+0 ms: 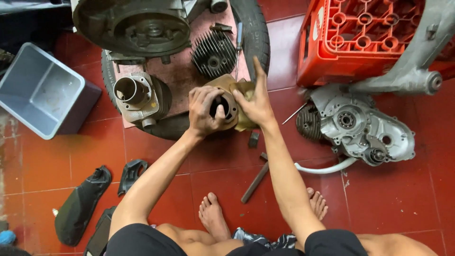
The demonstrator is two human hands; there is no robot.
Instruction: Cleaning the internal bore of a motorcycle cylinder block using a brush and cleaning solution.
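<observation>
My left hand (pixel 204 110) grips the round open end of a small metal cylinder part (pixel 226 105), thumb and fingers wrapped over its rim. My right hand (pixel 254 97) presses a yellowish rag (pixel 242 90) against the part's right side, fingers stretched upward. Both hands hold the part above the near edge of a tyre (pixel 253 35) topped with a pink board. On that board lie a finned cylinder head (pixel 213 53) and a grey engine cylinder (pixel 137 95).
A grey plastic tub (pixel 42 90) sits at left and a red crate (pixel 360 38) at upper right. An engine crankcase (pixel 360 125) lies on the red tiles at right. A metal bar (pixel 255 182) and black plastic covers (pixel 83 204) lie near my bare feet (pixel 213 215).
</observation>
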